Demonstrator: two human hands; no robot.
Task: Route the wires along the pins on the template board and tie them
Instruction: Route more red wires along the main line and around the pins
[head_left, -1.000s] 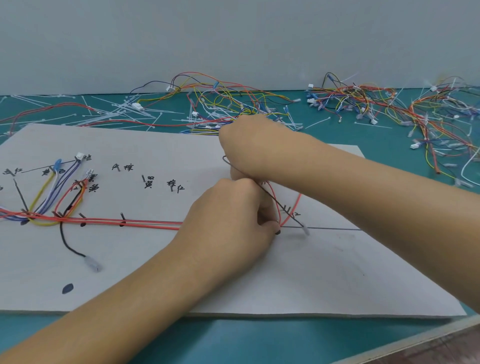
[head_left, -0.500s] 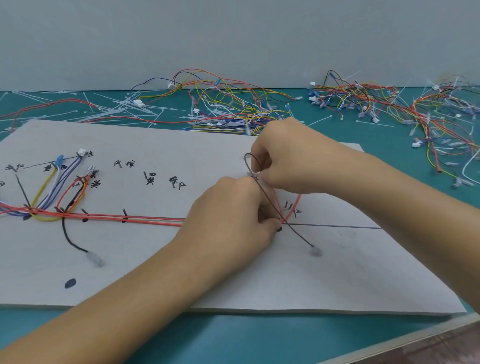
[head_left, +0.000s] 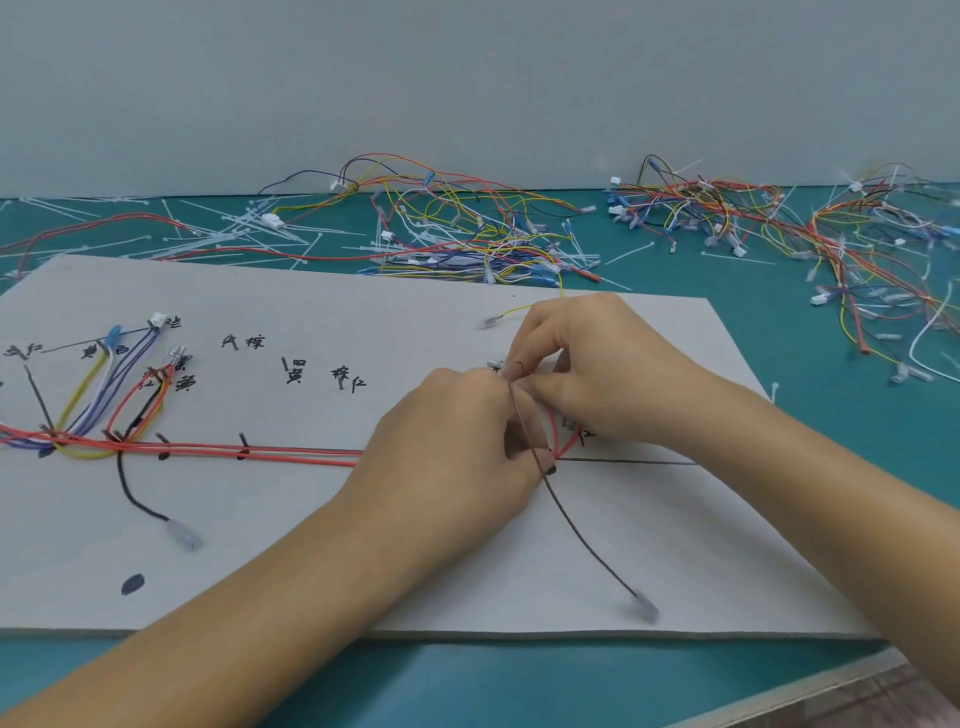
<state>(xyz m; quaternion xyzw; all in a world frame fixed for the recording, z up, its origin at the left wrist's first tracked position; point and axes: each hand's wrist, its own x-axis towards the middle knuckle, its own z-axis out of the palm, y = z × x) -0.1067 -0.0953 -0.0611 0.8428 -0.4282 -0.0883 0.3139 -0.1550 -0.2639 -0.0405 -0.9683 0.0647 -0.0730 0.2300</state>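
Note:
A grey template board (head_left: 311, 571) lies on the teal table, marked with black pins and handwritten labels. Red wires (head_left: 260, 453) run along its middle line from a fanned bundle of yellow, blue, white and red wires (head_left: 104, 395) at the left. My left hand (head_left: 452, 447) and my right hand (head_left: 587, 374) meet near the board's middle, both pinching a thin dark brown wire (head_left: 582, 540). This wire trails down and right to a clear terminal (head_left: 645, 609). The red wires bend upward under my right hand. A yellow wire (head_left: 511, 313) with a clear terminal lies just above my right hand.
Two heaps of loose coloured wires lie behind the board, one at centre (head_left: 467, 228) and one at right (head_left: 831, 244). White cable ties (head_left: 234, 234) are scattered at back left. A short black wire (head_left: 135, 493) hangs off the bundle. A wooden edge (head_left: 831, 680) crosses the lower right corner.
My right hand moved right and toward me, closing up against my left hand. The brown wire's loop has vanished, and its free end has slid further down and right on the board.

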